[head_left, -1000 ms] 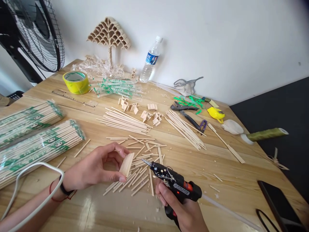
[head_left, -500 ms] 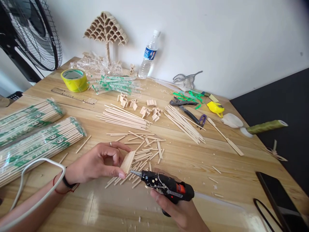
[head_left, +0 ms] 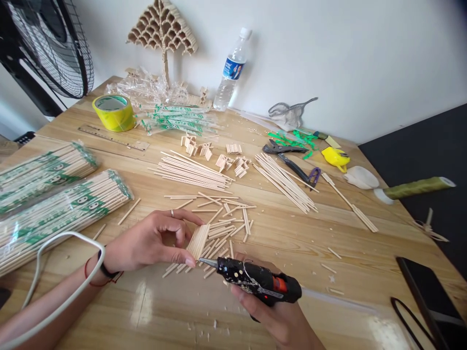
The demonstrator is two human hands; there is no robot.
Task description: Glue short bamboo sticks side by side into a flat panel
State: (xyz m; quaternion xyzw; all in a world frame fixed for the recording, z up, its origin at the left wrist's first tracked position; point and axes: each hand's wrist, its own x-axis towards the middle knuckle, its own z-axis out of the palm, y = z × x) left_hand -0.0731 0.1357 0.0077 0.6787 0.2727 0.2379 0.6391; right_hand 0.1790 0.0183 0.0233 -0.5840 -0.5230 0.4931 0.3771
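L grip (head_left: 155, 243) pinching stick panel (head_left: 199, 242) by loose sticks (head_left: 222, 230); R grip (head_left: 273, 321) closed round glue gun (head_left: 251, 279), nozzle (head_left: 208, 262) approx. at panel's lower corner. Prob. gluing step; next move calls for steady panel, careful bead.

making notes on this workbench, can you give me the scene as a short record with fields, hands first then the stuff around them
left hand: holds a small stick panel
right hand: grips a black glue gun
nozzle: at the panel's near corner; contact unclear
beyond panel: scattered short sticks
left side: two wrapped stick bundles
back: yellow tape roll, water bottle, tree-shaped model
right side: pliers, black phone
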